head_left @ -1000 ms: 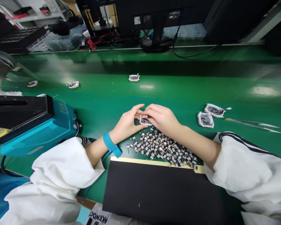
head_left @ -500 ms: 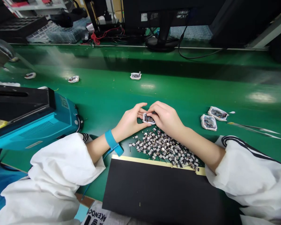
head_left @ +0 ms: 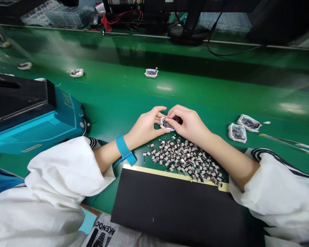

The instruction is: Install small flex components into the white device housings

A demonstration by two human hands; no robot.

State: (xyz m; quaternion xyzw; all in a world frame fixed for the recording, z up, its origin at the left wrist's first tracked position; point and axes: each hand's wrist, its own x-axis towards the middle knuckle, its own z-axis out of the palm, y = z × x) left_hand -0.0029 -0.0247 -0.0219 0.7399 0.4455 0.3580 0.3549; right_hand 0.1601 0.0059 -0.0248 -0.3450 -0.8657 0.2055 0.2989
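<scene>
My left hand [head_left: 149,122], with a teal wrist strap [head_left: 124,149], holds a small white-rimmed casing with a circuit board inside [head_left: 167,124] between its thumb and fingers. My right hand [head_left: 187,120] is closed in a pinch over the right side of that casing. A dark bit shows under its curled fingers, but what the fingertips grip is hidden. Just below both hands lies a loose pile of small silvery-grey parts with dark leads [head_left: 185,156], spread on the green table.
Two similar casings [head_left: 237,133] and metal tweezers [head_left: 288,141] lie at the right. More casings [head_left: 151,72] sit farther back. A teal machine [head_left: 43,120] stands at the left. A black sheet [head_left: 180,202] with a yellow edge lies in front; a monitor stand [head_left: 189,32] is behind.
My view has tipped downward and shifted slightly, so the far table items sit higher in the picture. Both hands remain at the casing; a dark bit now shows beneath my right fingers.
</scene>
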